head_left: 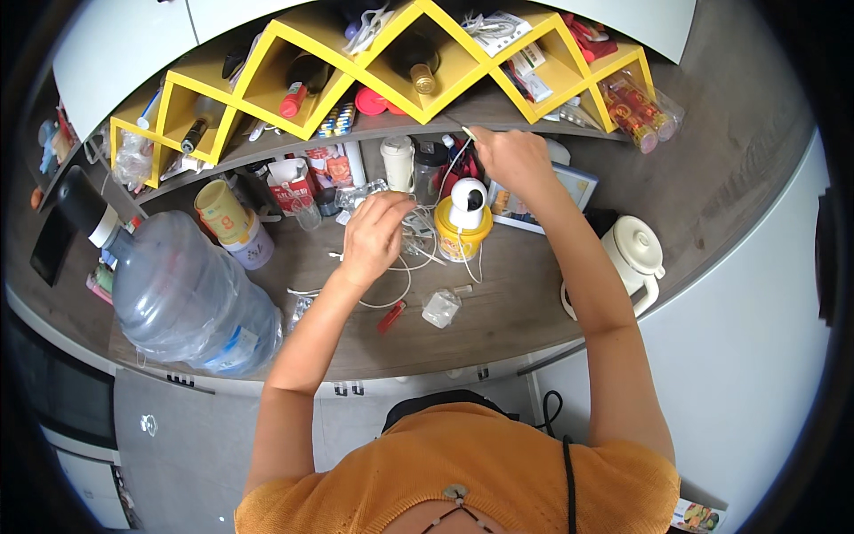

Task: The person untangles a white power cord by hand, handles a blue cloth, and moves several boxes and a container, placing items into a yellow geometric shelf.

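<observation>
"Cable [455, 160]: where is it hanging?"

"From the right hand [516, 162], whose fingertips are pinching together on its end, above the desk [516, 322]."

"And the left hand [376, 236]?"

"Its fingers are curling beside a white cable tangle [422, 240]; whether they are gripping anything, one cannot tell."

"What is standing nearby?"

"A white security camera [464, 214] is sitting on a yellow-lidded tub [454, 246]; a red lighter [391, 318] is lying nearer the person."

Bluish water jug [189, 289] left — white kettle [630, 252] right — yellow zigzag rack [487, 67] above
</observation>
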Action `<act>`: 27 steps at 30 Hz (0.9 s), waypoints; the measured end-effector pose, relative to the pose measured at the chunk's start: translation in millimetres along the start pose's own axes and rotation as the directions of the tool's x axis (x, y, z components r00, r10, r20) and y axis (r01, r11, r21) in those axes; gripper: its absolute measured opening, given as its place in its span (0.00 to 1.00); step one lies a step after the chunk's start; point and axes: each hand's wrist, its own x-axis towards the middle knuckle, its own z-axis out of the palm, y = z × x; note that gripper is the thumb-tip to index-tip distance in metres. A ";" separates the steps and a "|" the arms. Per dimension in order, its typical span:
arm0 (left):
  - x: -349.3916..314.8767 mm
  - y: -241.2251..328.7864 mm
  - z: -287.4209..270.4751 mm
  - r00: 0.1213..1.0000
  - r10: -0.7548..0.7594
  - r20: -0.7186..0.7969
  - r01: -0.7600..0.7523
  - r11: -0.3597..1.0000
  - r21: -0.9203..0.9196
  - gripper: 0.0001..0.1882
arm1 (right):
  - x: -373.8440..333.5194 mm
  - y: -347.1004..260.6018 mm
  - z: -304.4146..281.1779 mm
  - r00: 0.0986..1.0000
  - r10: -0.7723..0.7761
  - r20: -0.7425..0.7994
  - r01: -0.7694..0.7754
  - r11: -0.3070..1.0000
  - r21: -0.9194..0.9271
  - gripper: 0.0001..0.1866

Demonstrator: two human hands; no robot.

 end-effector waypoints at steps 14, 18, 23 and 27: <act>-23.0 19.8 -11.2 0.999 -0.034 0.039 0.034 0.999 0.003 0.16 | 12.0 17.0 14.2 0.936 0.325 -0.133 -0.311 0.943 0.116 0.18; -30.0 22.5 -13.6 0.996 -0.073 0.060 0.072 0.997 0.024 0.16 | 58.8 26.3 61.1 0.944 0.287 -0.164 -0.261 0.952 0.161 0.14; -31.9 16.7 -17.2 0.992 -0.122 0.042 0.120 0.991 0.055 0.16 | 103.9 35.6 82.1 0.939 0.343 0.015 -0.343 0.937 0.072 0.13; -33.8 9.5 -13.6 0.986 -0.166 0.025 0.165 0.985 0.055 0.15 | 114.5 27.0 74.0 0.941 0.336 0.047 -0.339 0.935 0.106 0.16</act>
